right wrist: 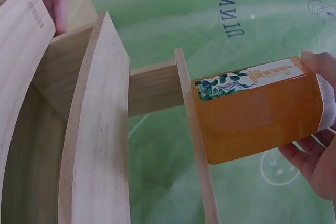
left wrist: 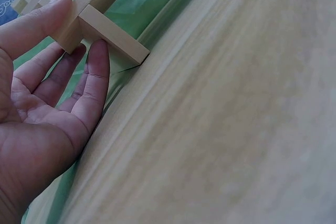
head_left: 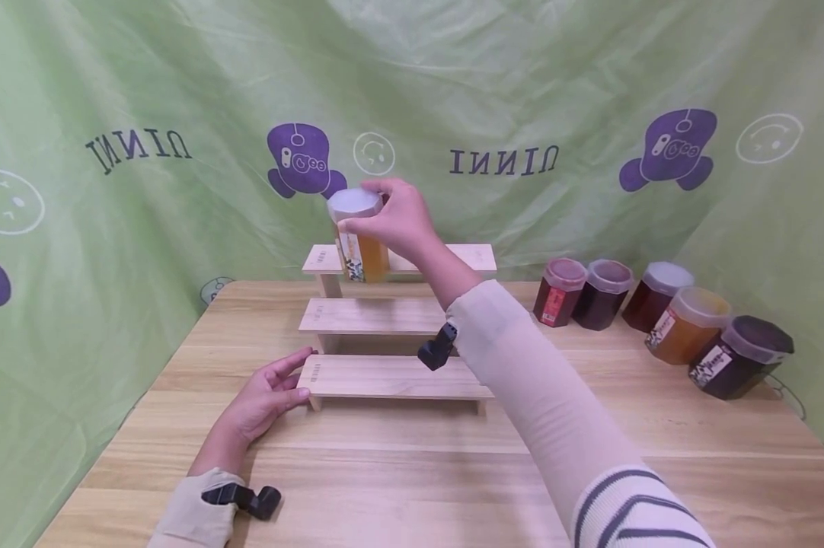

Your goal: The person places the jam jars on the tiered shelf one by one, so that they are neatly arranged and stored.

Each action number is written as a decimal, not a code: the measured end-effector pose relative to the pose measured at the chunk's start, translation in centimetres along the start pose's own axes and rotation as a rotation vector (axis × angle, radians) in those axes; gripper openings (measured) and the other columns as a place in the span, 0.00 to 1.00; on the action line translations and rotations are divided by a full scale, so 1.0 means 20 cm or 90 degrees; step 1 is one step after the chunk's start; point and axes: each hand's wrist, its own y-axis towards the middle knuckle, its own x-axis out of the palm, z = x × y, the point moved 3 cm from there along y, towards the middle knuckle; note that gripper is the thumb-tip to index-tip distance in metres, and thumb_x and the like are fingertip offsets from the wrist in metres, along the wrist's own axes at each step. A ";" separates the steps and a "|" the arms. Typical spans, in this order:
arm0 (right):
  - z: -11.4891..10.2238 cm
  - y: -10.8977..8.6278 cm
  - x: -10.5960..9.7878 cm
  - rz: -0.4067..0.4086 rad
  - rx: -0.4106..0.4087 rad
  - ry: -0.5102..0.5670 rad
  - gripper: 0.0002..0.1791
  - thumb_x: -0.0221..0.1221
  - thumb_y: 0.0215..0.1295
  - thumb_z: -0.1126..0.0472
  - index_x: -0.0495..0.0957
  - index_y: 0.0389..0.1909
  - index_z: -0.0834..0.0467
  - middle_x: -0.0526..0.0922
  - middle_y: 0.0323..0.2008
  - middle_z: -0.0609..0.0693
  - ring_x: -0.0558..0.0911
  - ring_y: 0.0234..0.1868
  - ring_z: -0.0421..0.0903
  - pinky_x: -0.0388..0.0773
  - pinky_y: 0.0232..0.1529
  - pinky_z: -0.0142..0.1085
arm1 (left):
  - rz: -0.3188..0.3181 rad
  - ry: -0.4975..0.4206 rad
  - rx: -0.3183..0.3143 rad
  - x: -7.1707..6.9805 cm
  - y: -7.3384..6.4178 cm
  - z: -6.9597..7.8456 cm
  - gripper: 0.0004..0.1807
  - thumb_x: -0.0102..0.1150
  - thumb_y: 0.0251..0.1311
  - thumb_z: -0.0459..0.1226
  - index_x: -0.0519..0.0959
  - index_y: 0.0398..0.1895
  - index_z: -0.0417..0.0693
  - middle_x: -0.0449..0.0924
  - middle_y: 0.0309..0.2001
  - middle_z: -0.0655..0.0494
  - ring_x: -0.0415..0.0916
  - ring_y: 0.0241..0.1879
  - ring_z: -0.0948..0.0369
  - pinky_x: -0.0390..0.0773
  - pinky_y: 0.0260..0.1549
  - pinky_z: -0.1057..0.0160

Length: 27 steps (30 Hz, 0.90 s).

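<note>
A jar of amber honey (head_left: 371, 257) with a whitish lid is gripped near its top by my right hand (head_left: 404, 219), thumb on one side and fingers on the other. It stands upright at the left part of the top board of a three-step wooden display stand (head_left: 394, 377). In the right wrist view the bottom of the jar is right at that board, its printed label facing up in the picture. My left hand (head_left: 264, 399) holds the left end of the lowest step. Its thumb (left wrist: 50, 17) lies on the board, with the fingers below by the leg.
Several lidded jars stand at the right of the wooden table (head_left: 384, 472): a red-labelled jar (head_left: 559, 293), dark jars such as one (head_left: 737, 358) nearest the edge, and another amber jar (head_left: 686, 327). A green printed curtain (head_left: 412, 84) hangs behind and around the table.
</note>
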 end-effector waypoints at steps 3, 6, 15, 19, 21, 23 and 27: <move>0.02 0.01 0.01 0.000 0.012 0.032 0.41 0.78 0.43 0.54 0.76 0.61 0.60 0.79 0.54 0.52 0.79 0.49 0.43 0.78 0.47 0.30 | 0.002 -0.001 -0.001 0.01 0.00 0.00 0.42 0.58 0.55 0.19 0.52 0.73 0.30 0.74 0.59 0.60 0.77 0.54 0.60 0.79 0.50 0.62; 0.04 0.02 0.01 0.003 0.015 0.057 0.42 0.78 0.44 0.54 0.74 0.62 0.59 0.78 0.55 0.51 0.78 0.50 0.44 0.78 0.48 0.32 | 0.001 -0.004 -0.002 0.01 0.01 0.00 0.42 0.59 0.55 0.19 0.52 0.73 0.30 0.74 0.59 0.59 0.77 0.54 0.60 0.80 0.50 0.62; 0.09 0.06 0.04 0.006 0.022 0.099 0.39 0.78 0.43 0.52 0.77 0.61 0.53 0.78 0.54 0.47 0.78 0.49 0.47 0.79 0.43 0.35 | 0.003 -0.008 -0.005 -0.01 0.00 -0.01 0.43 0.57 0.55 0.19 0.48 0.73 0.28 0.75 0.58 0.63 0.77 0.54 0.61 0.80 0.50 0.62; 0.10 0.07 0.06 0.002 0.032 0.093 0.39 0.77 0.44 0.51 0.76 0.62 0.50 0.78 0.55 0.46 0.78 0.48 0.45 0.79 0.43 0.35 | -0.001 -0.010 -0.002 -0.01 0.00 -0.01 0.43 0.57 0.55 0.18 0.48 0.73 0.28 0.75 0.58 0.64 0.77 0.54 0.61 0.79 0.50 0.61; 0.10 0.08 0.06 0.002 0.032 0.089 0.39 0.77 0.45 0.51 0.76 0.62 0.49 0.78 0.55 0.45 0.78 0.48 0.45 0.79 0.43 0.35 | -0.002 -0.011 -0.001 -0.01 0.00 -0.01 0.43 0.57 0.55 0.18 0.48 0.73 0.28 0.74 0.59 0.64 0.77 0.54 0.61 0.80 0.50 0.61; 0.10 0.08 0.07 0.005 0.025 0.084 0.39 0.76 0.46 0.51 0.76 0.63 0.49 0.77 0.56 0.45 0.78 0.48 0.44 0.79 0.43 0.34 | -0.003 -0.012 0.000 -0.01 0.00 -0.02 0.43 0.57 0.55 0.18 0.48 0.73 0.28 0.74 0.59 0.64 0.77 0.54 0.61 0.79 0.50 0.61; 0.11 0.06 0.07 0.006 -0.004 0.088 0.40 0.76 0.47 0.53 0.74 0.64 0.50 0.77 0.57 0.44 0.78 0.48 0.43 0.78 0.45 0.34 | -0.003 -0.012 0.003 -0.01 0.00 -0.02 0.43 0.57 0.55 0.18 0.49 0.73 0.28 0.74 0.59 0.64 0.77 0.54 0.61 0.79 0.51 0.61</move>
